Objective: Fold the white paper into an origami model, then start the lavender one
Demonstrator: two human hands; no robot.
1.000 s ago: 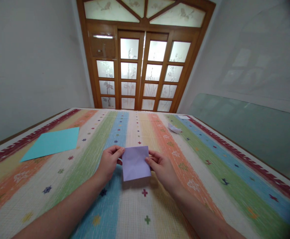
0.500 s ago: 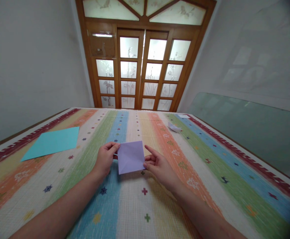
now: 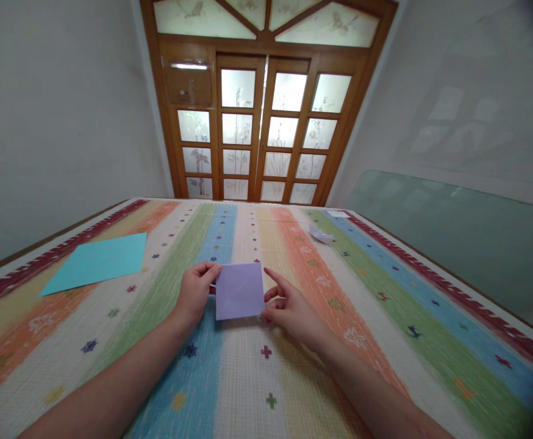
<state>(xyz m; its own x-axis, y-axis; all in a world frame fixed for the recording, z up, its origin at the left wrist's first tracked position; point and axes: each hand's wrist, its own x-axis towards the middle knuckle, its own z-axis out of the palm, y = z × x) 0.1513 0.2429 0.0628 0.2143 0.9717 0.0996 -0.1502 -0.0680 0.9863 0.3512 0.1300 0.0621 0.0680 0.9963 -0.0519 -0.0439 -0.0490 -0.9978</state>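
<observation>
A small square of purple paper (image 3: 239,291) is held up above the striped cloth, its flat face towards me. Faint crease lines cross that face. My left hand (image 3: 197,289) pinches its upper left edge, thumb in front and fingers behind. At the lower right corner, the thumb and curled fingers of my right hand (image 3: 289,306) lightly grip the paper, while the index finger points up beside the right edge. What lies behind the sheet is hidden.
A turquoise paper sheet (image 3: 96,262) lies on the striped tablecloth (image 3: 243,390) at the left. Towards the far right rests a folded pale paper piece (image 3: 320,234), with a small white slip (image 3: 338,214) beyond it. Wooden glazed doors (image 3: 261,128) stand behind the table.
The purple paper has turned slightly and sits squarer to me, its top edge a little lower. My right thumb has slid down towards the lower corner. My left hand keeps its pinch.
</observation>
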